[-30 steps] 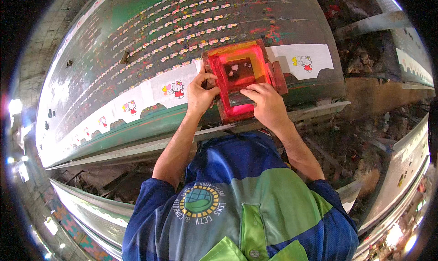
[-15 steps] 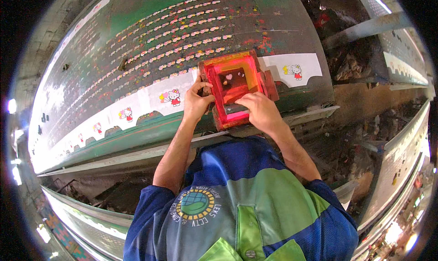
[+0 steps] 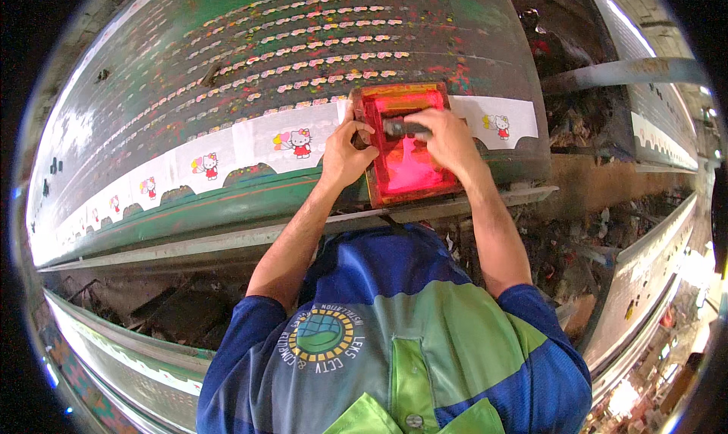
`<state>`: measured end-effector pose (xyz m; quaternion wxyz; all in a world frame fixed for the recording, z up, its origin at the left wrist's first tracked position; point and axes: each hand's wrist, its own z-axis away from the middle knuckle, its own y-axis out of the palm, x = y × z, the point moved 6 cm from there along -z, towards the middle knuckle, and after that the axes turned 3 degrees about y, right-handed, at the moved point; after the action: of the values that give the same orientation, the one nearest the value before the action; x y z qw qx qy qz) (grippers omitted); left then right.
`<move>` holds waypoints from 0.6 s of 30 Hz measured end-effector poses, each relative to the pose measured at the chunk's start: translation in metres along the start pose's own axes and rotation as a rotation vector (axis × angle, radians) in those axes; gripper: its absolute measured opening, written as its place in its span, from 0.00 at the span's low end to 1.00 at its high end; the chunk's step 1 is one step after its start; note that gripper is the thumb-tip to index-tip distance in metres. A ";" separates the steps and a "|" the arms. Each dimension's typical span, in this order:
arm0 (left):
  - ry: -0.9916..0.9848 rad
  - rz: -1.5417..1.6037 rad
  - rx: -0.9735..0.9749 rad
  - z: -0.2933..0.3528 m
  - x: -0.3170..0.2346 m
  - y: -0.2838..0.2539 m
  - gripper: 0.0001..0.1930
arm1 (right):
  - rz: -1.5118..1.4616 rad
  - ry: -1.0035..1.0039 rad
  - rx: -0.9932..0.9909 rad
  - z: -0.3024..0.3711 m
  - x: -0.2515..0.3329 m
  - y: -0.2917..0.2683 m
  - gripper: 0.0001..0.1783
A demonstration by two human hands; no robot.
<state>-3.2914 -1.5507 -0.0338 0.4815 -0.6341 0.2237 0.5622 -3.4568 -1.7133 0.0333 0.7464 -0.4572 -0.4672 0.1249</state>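
A small screen-printing frame [image 3: 415,198] lies over a white paper strip [image 3: 246,138] near the table's front edge. Bright pink ink [image 3: 409,172] covers the mesh inside it. My left hand [image 3: 347,155] grips the frame's left side, fingers curled around the edge. Inside the frame, my right hand [image 3: 453,141] holds a dark squeegee [image 3: 400,128] across the mesh, toward the far end. Printed cartoon cats with balloons, such as one cat [image 3: 300,143], stand along the strip left of the frame; one more cat [image 3: 497,125] shows to its right. The paper under the frame is hidden.
The long dark-green table [image 3: 303,194] bears rows of small colourful print marks and paint spots. A metal rail [image 3: 250,235] runs along its near edge. A grey pipe [image 3: 629,72] crosses at the right, beside another table with a similar strip. More tables stand at lower left and right.
My right hand has moved the squeegee away from me, from the near part of the frame toward the far part. Pink ink now spreads over the near mesh. The whole view has shifted slightly.
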 end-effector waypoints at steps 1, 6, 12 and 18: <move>0.009 0.006 -0.010 0.001 -0.001 0.000 0.18 | 0.003 -0.018 -0.028 0.019 0.004 0.003 0.23; 0.087 0.051 -0.114 0.003 -0.006 0.002 0.18 | 0.046 -0.001 -0.147 0.084 0.019 0.010 0.27; 0.002 0.195 -0.073 0.002 0.006 0.004 0.18 | -0.012 -0.021 -0.137 0.083 0.015 0.005 0.31; 0.099 0.030 -0.116 -0.003 -0.042 0.031 0.17 | -0.022 -0.068 -0.227 0.098 -0.016 -0.026 0.28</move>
<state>-3.3266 -1.5770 -0.0059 0.4238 -0.6845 0.2238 0.5493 -3.5511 -1.6817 0.0594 0.6749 -0.5292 -0.5083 0.0784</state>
